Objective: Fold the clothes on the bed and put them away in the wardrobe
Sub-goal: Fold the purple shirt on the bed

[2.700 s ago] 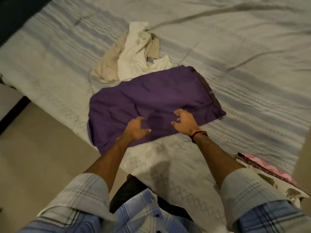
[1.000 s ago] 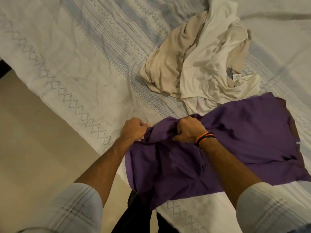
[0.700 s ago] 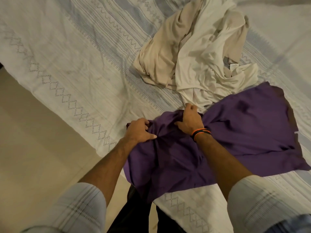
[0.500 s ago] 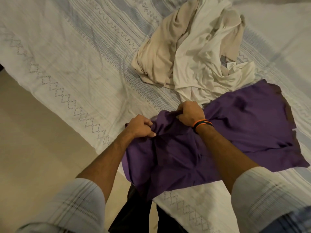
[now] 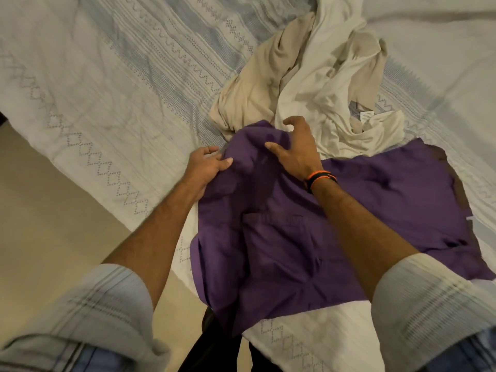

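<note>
A purple garment (image 5: 375, 210) lies rumpled on the bed (image 5: 107, 76), and its near part hangs over the bed's edge. My left hand (image 5: 206, 167) pinches its bunched left end between thumb and fingers. My right hand (image 5: 295, 149), with an orange and black band at the wrist, rests on the same bunched end with fingers spread and loosely bent. Just beyond the purple garment a heap of cream and beige clothes (image 5: 308, 76) lies unfolded, touching its far edge.
The bed cover is pale, with grey-blue stripes and a diamond border along the near edge (image 5: 107, 167). Beige floor (image 5: 53, 224) shows at the left. The wardrobe is out of view.
Both hands carried the gripped left end of the purple garment up toward the cream heap. My right hand has let go and now lies spread on the cloth.
</note>
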